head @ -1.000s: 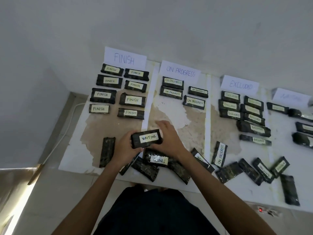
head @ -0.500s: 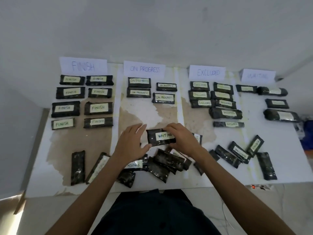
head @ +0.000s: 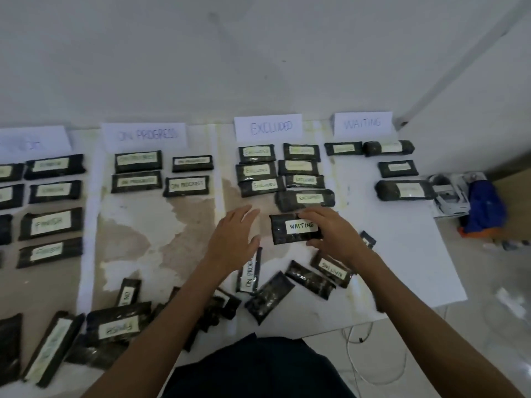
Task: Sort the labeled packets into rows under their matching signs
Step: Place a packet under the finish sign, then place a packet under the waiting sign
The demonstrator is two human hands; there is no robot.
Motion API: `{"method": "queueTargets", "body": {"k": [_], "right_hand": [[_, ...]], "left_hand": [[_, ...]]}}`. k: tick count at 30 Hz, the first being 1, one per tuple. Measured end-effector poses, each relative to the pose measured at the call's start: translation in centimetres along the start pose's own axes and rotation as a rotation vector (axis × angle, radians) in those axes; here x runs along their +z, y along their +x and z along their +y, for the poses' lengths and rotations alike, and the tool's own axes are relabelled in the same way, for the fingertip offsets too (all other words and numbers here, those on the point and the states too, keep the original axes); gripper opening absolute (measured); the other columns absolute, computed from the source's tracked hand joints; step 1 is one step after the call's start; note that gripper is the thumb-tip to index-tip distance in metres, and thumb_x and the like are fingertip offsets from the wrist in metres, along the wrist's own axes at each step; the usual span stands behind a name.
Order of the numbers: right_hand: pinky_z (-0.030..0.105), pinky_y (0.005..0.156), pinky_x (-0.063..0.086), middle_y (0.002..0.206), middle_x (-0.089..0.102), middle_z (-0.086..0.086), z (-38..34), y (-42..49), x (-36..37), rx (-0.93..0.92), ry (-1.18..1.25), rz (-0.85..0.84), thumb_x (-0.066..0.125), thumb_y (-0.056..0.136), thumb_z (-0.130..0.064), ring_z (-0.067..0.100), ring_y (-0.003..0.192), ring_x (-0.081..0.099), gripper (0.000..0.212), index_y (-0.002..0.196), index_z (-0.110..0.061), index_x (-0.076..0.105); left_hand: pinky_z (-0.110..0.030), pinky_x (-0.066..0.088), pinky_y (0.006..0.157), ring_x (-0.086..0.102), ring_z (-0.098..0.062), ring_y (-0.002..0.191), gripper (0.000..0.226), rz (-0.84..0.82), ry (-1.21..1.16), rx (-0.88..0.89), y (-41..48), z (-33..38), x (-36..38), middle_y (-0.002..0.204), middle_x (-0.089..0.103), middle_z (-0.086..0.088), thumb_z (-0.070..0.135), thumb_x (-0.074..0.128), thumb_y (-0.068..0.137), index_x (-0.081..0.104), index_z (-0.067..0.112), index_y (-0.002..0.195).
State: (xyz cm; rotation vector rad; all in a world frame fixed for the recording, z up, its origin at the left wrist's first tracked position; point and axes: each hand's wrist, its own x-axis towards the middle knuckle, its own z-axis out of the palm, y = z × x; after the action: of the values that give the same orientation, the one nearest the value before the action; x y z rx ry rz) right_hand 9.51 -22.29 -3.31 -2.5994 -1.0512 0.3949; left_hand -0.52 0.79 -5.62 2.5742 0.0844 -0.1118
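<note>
My right hand [head: 330,234] grips a dark packet labelled WAITING [head: 293,228] by its right end, holding it above the table just below the EXCLUDED rows. My left hand [head: 232,239] hovers beside the packet's left end with fingers straight, apart from it. Four paper signs stand along the wall: FINISH [head: 31,143], ON PROGRESS [head: 146,135], EXCLUDED [head: 268,127] and WAITING [head: 362,123]. Rows of labelled packets lie under each sign. Under the WAITING sign lie several packets [head: 398,168]. Unsorted packets [head: 310,278] lie scattered along the table's near edge.
The white table [head: 402,254] ends at its right edge near a blue and orange object [head: 485,208] and a white device [head: 451,193] on the floor. A white cable [head: 370,337] hangs below the near edge. The wall rises directly behind the signs.
My right hand has carried the WAITING packet to the right, towards the EXCLUDED and WAITING columns. My left hand has let go of it and now hovers flat. The view has swung right.
</note>
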Motion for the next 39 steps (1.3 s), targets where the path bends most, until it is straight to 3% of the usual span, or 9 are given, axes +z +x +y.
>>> {"method": "queueTargets", "body": {"k": [5,11,15,19,22,29,36,39], "right_hand": [[0.044,0.088,0.051,0.125,0.058,0.012,7.9,0.1,-2.4,0.046,-0.011,0.002,0.085,0.058,-0.005,0.034,0.110,0.056,0.068,0.121,-0.007,0.058],[0.044,0.091,0.048,0.123,0.056,0.014,16.0,3.3,-4.5,0.125,0.018,-0.013,0.081,0.062,0.000,0.035,0.110,0.053,0.064,0.121,-0.005,0.057],[0.043,0.092,0.047,0.123,0.056,0.012,19.9,6.1,-5.1,0.174,0.045,-0.036,0.079,0.064,-0.001,0.031,0.110,0.052,0.062,0.122,-0.007,0.056],[0.034,0.095,0.041,0.125,0.055,0.010,22.7,8.5,-5.2,0.237,0.083,-0.048,0.077,0.068,-0.001,0.027,0.115,0.049,0.059,0.123,-0.009,0.056],[0.036,0.096,0.041,0.126,0.054,0.010,24.6,9.7,-5.2,0.268,0.074,-0.052,0.076,0.069,0.000,0.027,0.116,0.048,0.059,0.123,-0.010,0.056],[0.039,0.094,0.044,0.126,0.054,0.011,26.7,10.7,-4.4,0.253,0.040,-0.066,0.073,0.069,0.003,0.028,0.114,0.050,0.057,0.122,-0.008,0.056],[0.045,0.098,0.044,0.135,0.047,0.016,25.4,9.3,-4.5,0.212,-0.027,-0.037,0.070,0.072,0.001,0.033,0.120,0.046,0.061,0.129,-0.008,0.052],[0.039,0.100,0.041,0.132,0.050,0.013,22.3,7.1,-4.8,0.238,0.055,0.017,0.069,0.073,0.002,0.030,0.119,0.047,0.058,0.127,-0.011,0.053]], "left_hand": [[-0.042,0.033,0.108,0.036,-0.027,0.131,0.054,-0.020,-0.023,0.009,5.4,4.3,3.2,0.142,0.041,-0.010,0.024,0.055,0.086,0.040,0.012,0.137],[-0.044,0.036,0.105,0.037,-0.027,0.130,0.052,-0.028,-0.043,0.007,12.2,8.0,6.1,0.142,0.041,-0.008,0.022,0.054,0.086,0.041,0.015,0.136],[-0.042,0.033,0.108,0.034,-0.027,0.131,0.053,-0.054,-0.054,0.011,16.0,9.6,7.8,0.143,0.040,-0.009,0.019,0.054,0.087,0.039,0.013,0.137],[-0.042,0.032,0.108,0.033,-0.027,0.132,0.052,-0.056,-0.057,0.014,19.0,10.4,9.4,0.143,0.040,-0.010,0.017,0.055,0.086,0.041,0.012,0.136],[-0.043,0.032,0.109,0.031,-0.028,0.133,0.053,-0.076,-0.044,0.020,20.8,10.9,10.5,0.143,0.039,-0.012,0.015,0.054,0.086,0.039,0.011,0.137],[-0.039,0.029,0.109,0.032,-0.029,0.132,0.055,-0.109,-0.025,0.034,23.1,11.8,12.1,0.142,0.040,-0.013,0.014,0.052,0.085,0.039,0.011,0.137],[-0.043,0.035,0.106,0.037,-0.031,0.128,0.051,-0.088,-0.056,0.055,21.6,11.7,12.1,0.138,0.045,-0.015,0.013,0.054,0.085,0.043,0.009,0.134],[-0.042,0.038,0.103,0.043,-0.030,0.121,0.045,-0.058,-0.084,0.071,19.9,11.6,11.5,0.130,0.051,-0.014,0.014,0.055,0.086,0.048,0.008,0.130]]}}
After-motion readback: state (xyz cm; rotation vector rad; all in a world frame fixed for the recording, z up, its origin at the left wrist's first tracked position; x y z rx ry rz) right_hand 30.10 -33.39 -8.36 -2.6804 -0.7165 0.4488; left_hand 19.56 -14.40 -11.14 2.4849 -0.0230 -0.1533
